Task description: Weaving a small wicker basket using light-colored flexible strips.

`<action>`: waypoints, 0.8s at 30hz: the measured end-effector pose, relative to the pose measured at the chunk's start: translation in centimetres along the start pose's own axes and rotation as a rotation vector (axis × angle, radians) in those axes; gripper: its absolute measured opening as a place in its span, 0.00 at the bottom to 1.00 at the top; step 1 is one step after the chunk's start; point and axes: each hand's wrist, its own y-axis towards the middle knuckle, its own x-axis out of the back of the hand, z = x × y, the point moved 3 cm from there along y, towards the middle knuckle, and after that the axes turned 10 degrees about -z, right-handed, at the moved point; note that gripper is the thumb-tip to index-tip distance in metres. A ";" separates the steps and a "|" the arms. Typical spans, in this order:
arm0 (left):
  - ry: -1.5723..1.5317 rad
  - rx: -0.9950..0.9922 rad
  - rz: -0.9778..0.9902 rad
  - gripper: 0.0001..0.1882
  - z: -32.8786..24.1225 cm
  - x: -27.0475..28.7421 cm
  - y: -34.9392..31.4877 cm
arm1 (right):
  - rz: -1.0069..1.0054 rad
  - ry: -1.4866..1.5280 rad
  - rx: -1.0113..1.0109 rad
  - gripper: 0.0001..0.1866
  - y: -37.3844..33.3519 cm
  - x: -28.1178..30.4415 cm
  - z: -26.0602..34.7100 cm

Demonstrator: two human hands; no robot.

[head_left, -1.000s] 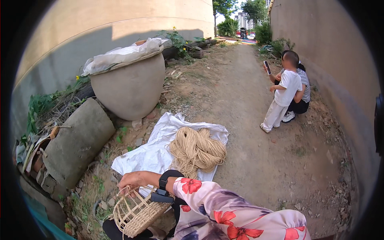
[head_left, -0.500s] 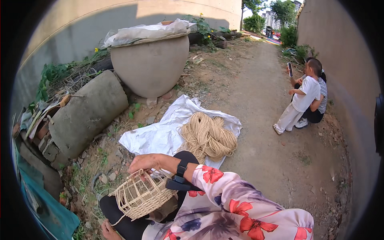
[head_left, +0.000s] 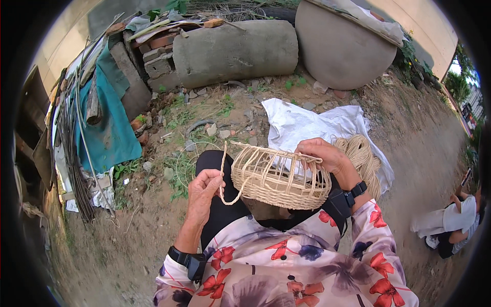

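Note:
A partly woven basket [head_left: 279, 197] of pale twisted cord rests on its side across my lap. Its lower part is a dense weave, and open ribs run up from it to a thick cord edge. My right hand [head_left: 327, 154] is closed on that edge at the basket's right end. To the left of the basket, my left hand [head_left: 204, 190] pinches a loose cord [head_left: 223, 161] that loops from the basket's weave and rises past my fingers.
A coiled bundle of cord [head_left: 362, 153] lies on a white plastic sheet [head_left: 291, 123] beyond my right arm. Behind stand a concrete cylinder [head_left: 235, 53] and a large clay vat [head_left: 340, 48]. Teal cloth [head_left: 105, 123] and sticks lie left. Two people [head_left: 455, 220] are at the right.
The view has swung left. My left hand has come up from low beside my leg and now pinches the loose cord beside the basket. My right hand still grips the edge.

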 end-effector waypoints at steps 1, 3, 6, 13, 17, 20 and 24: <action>0.042 0.013 0.025 0.08 -0.1 -0.6 0.0 | 0.002 -0.022 0.011 0.16 -0.2 -0.3 0.4; 0.205 -0.044 0.044 0.08 -0.1 -2.0 0.2 | -0.009 -0.057 0.016 0.15 -0.7 0.2 0.6; 0.470 -0.158 0.091 0.07 1.4 -4.6 1.2 | -0.020 0.082 0.001 0.15 -2.2 0.8 0.2; 0.241 -0.083 -0.037 0.11 8.8 3.1 4.2 | -0.007 -0.114 0.156 0.11 1.1 -4.8 -0.1; 0.453 -0.114 -0.104 0.11 4.4 -0.6 1.2 | -0.074 -0.128 0.222 0.11 0.5 -5.5 -0.8; 0.486 -0.134 -0.115 0.11 1.5 -4.2 -0.9 | -0.032 -0.071 0.262 0.10 0.2 -6.3 -0.5; 0.561 -0.151 -0.064 0.11 3.2 -5.4 0.4 | -0.076 -0.062 0.339 0.11 -0.6 -4.4 -2.4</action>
